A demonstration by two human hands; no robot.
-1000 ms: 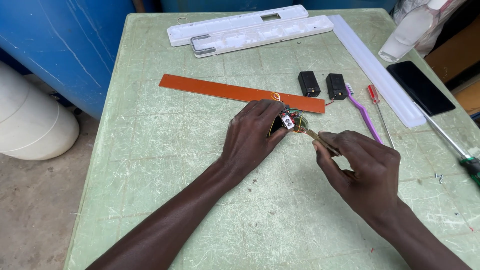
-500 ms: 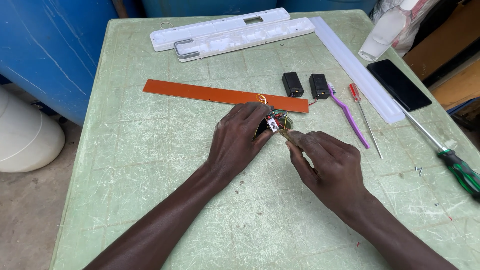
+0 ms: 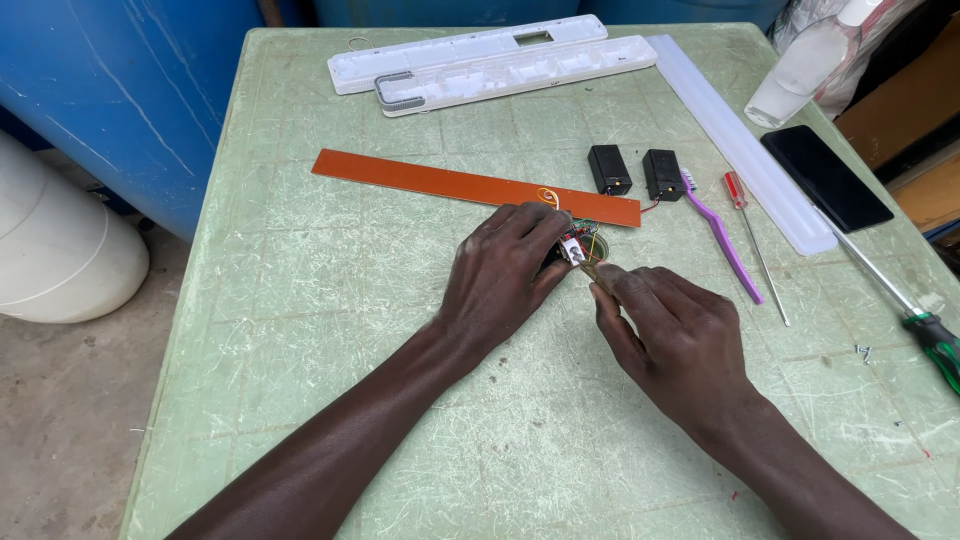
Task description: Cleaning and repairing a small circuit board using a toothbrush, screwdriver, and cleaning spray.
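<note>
- Head view, looking down on a scratched green table.
- Left hand: palm down, fingers curled and pressed together over a small circuit board, pinning it to the table.
- Board sits mid-table, just below the right end of the orange strip. Green edge, coloured wires and a small white part show past the fingertips; the rest is hidden under the hand.
- Right hand: fingers bunched, pinching a thin tool. Its tip touches the board beside the left fingertips. Cannot tell what kind of tool; most of it is covered by the hand.
- Hands are close together, nearly touching at the board.
- 2 black blocks sit side by side just above the strip's right end; a thin wire runs from one toward the board.
- Purple toothbrush and a red-handled screwdriver lie right of the blocks, near each other.
- Further right: a long white diffuser, a black phone, a green-handled screwdriver.
- Top edge: 2 white housings, lying lengthwise and touching.
- A blue barrel and a white container stand left of the table.
</note>
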